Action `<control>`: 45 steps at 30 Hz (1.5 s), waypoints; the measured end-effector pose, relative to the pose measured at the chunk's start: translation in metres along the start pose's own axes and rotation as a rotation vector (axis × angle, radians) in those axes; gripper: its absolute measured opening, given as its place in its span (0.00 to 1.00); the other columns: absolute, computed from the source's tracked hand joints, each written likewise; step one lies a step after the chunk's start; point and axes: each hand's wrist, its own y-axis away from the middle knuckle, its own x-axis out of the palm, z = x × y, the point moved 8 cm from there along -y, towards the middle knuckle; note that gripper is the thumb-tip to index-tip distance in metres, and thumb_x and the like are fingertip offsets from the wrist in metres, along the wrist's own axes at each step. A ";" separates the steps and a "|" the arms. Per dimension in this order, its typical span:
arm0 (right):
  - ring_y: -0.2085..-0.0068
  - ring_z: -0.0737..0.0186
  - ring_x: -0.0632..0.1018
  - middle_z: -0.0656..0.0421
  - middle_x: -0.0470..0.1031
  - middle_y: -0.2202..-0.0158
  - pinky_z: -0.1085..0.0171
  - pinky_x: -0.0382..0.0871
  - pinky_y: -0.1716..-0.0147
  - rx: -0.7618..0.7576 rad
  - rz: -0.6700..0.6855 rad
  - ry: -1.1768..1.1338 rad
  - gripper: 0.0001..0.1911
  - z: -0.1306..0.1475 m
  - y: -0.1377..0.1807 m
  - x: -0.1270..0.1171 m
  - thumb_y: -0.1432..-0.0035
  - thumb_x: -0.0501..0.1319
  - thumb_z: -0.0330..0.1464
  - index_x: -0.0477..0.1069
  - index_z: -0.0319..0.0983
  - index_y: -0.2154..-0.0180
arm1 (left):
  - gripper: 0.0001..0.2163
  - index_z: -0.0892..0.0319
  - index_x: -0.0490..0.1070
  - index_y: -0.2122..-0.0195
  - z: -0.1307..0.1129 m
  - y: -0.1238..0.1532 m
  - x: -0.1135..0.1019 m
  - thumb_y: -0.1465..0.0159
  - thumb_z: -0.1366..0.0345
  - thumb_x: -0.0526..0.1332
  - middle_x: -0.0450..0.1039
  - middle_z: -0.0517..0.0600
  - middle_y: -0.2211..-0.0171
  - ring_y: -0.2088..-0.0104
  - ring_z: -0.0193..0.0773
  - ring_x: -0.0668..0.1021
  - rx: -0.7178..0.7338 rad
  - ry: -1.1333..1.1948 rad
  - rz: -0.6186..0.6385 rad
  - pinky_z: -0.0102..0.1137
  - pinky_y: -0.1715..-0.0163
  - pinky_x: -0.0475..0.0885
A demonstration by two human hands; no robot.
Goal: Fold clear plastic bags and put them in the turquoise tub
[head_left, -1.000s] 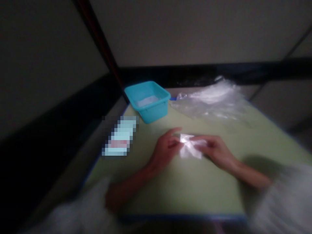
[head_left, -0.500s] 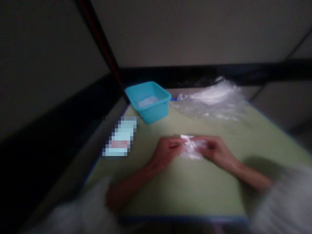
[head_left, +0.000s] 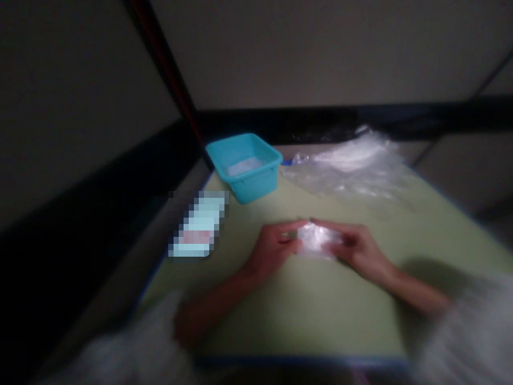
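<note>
My left hand (head_left: 274, 247) and my right hand (head_left: 358, 247) meet at the middle of a pale green table (head_left: 312, 305). Between them they pinch a small clear plastic bag (head_left: 316, 239), which looks crumpled and catches the light. The fingers of both hands are curled on the bag's edges. What is inside the bag, if anything, is too blurred to make out.
A turquoise plastic bin (head_left: 245, 164) with something white in it stands at the table's far left corner. A heap of clear plastic bags (head_left: 348, 168) lies at the far right. A blurred-out flat object (head_left: 199, 224) lies at the left edge. Dark walls surround the table.
The bag has gone from spread flat between my hands to bunched up. My left forefinger, stretched out a second ago, has closed onto the bag.
</note>
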 end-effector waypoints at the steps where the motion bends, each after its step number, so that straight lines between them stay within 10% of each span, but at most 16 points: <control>1: 0.77 0.69 0.69 0.60 0.78 0.67 0.70 0.62 0.81 0.002 -0.001 -0.005 0.23 0.000 0.000 0.000 0.53 0.66 0.30 0.74 0.41 0.52 | 0.23 0.64 0.72 0.50 0.000 0.000 0.000 0.49 0.72 0.62 0.68 0.42 0.84 0.81 0.28 0.67 -0.004 0.002 0.002 0.22 0.79 0.63; 20: 0.74 0.67 0.69 0.62 0.73 0.72 0.69 0.64 0.76 0.142 -0.046 -0.415 0.29 -0.022 0.001 0.001 0.45 0.63 0.41 0.63 0.47 0.42 | 0.23 0.63 0.71 0.48 0.000 0.000 -0.005 0.47 0.68 0.60 0.60 0.40 0.85 0.83 0.25 0.58 0.053 -0.091 -0.038 0.21 0.83 0.51; 45: 0.60 0.61 0.77 0.59 0.77 0.55 0.63 0.72 0.62 -0.026 0.019 -0.112 0.21 -0.002 -0.001 0.003 0.51 0.68 0.34 0.74 0.46 0.52 | 0.22 0.62 0.72 0.49 0.002 -0.001 -0.005 0.47 0.69 0.61 0.65 0.42 0.86 0.85 0.25 0.61 0.069 -0.066 -0.065 0.20 0.85 0.52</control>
